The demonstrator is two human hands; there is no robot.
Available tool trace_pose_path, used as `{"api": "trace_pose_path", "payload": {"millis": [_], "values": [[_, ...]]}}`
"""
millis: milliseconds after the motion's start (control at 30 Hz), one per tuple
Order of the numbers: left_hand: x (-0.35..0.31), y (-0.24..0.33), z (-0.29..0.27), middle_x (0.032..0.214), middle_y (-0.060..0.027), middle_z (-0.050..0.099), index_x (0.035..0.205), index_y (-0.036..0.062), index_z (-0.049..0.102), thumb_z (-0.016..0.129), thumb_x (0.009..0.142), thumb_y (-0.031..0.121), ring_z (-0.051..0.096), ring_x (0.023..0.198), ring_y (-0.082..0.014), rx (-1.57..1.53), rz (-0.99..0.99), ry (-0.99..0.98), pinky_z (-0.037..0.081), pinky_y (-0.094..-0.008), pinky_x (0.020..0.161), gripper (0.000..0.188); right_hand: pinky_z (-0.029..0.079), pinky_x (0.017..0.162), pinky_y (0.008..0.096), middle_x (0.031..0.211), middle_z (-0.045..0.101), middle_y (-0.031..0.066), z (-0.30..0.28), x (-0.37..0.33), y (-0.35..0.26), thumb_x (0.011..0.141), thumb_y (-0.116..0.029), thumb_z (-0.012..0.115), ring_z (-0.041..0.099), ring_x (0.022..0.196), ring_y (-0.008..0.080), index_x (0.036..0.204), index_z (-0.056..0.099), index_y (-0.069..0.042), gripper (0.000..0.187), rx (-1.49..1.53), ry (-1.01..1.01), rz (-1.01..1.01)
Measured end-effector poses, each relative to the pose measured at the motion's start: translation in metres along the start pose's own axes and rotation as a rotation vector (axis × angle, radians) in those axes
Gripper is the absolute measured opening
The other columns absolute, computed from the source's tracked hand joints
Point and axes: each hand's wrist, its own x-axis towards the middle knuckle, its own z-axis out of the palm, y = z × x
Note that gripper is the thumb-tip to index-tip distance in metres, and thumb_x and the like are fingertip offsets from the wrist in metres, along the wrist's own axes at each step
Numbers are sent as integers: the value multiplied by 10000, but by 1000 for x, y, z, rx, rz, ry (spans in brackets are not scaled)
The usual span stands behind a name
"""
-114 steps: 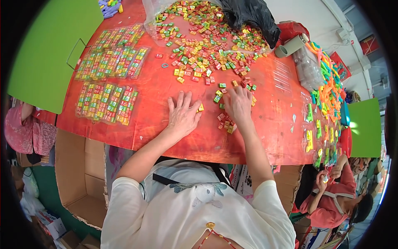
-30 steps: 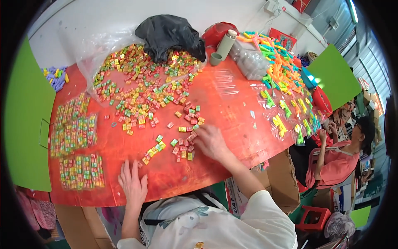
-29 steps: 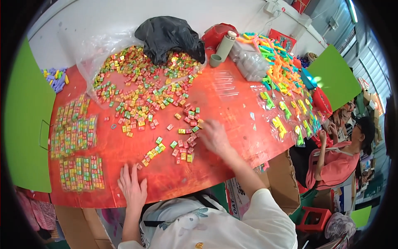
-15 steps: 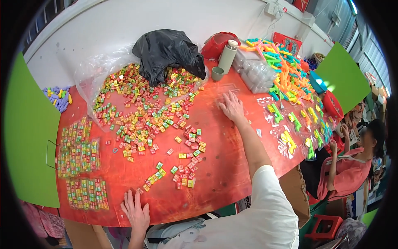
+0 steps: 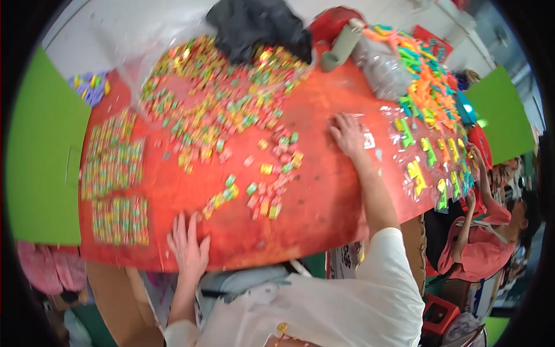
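My left hand [image 5: 189, 246] rests with fingers spread on the red tabletop [image 5: 173, 254], close to its near edge. A short row of small red, yellow and green wrapped blocks [image 5: 219, 199] lies just beyond its fingertips. Farther right, my right hand [image 5: 348, 137] is palm down, fingers stretched out and slightly parted. Beside its fingers is a faint transparent plastic piece [image 5: 363, 124]; blur hides whether they touch. Between my hands lies a loose cluster of blocks [image 5: 269, 199], and a large heap [image 5: 208, 110] spreads behind it on a transparent plastic sheet [image 5: 130, 63].
Three block-filled packs [image 5: 120, 221] lie at left. A black bag [image 5: 254, 26], green cup [image 5: 329, 61] and flask [image 5: 348, 40] stand at back. Colourful plastic toys [image 5: 430, 87] and bagged toy guns [image 5: 415, 176] fill the right, where a co-worker [image 5: 480, 243] sits. Green panels [image 5: 46, 156] flank the table.
The whole view has shifted, with the table sitting higher and more blurred. My right hand has come nearer to me, away from the cup. My left hand keeps its place on the table.
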Motion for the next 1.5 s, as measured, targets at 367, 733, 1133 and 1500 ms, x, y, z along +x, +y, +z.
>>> {"api": "trace_pose_path", "payload": {"millis": [367, 733, 1133, 1500], "values": [[43, 34, 26, 1647, -206, 168, 1538, 250, 405, 694, 867, 449, 96, 1515, -470, 47, 330, 93, 108, -770, 1099, 757, 247, 1128, 539, 1440, 509, 122, -111, -183, -114, 935, -393, 570, 423, 1381, 305, 1362, 561, -109, 513, 82, -165, -137], [112, 129, 92, 1608, -201, 278, 1516, 189, 427, 600, 942, 444, 194, 1499, -434, -61, 789, 11, 131, -652, 1185, 652, 233, 1131, 572, 1466, 488, 119, -119, -209, -142, 905, -408, 602, 412, 1386, 307, 1377, 556, -112, 559, 100, -165, -153], [117, 68, 23, 1515, -209, 399, 1494, 155, 424, 607, 935, 344, 404, 1376, -411, -271, 469, 146, 314, -605, 1109, 617, 260, 1093, 529, 1397, 514, 114, -135, -214, -239, 859, -432, 649, 438, 1338, 299, 1357, 553, -101, 605, 282, -213, -451], [48, -6, -18, 1246, -185, 492, 1423, 93, 477, 713, 854, 224, 609, 1114, -391, -183, 45, -191, 553, -494, 848, 630, 315, 1054, 563, 1343, 524, 181, -122, -189, -325, 899, -416, 641, 471, 1254, 348, 1321, 591, -49, 562, 454, -174, -443]]}}
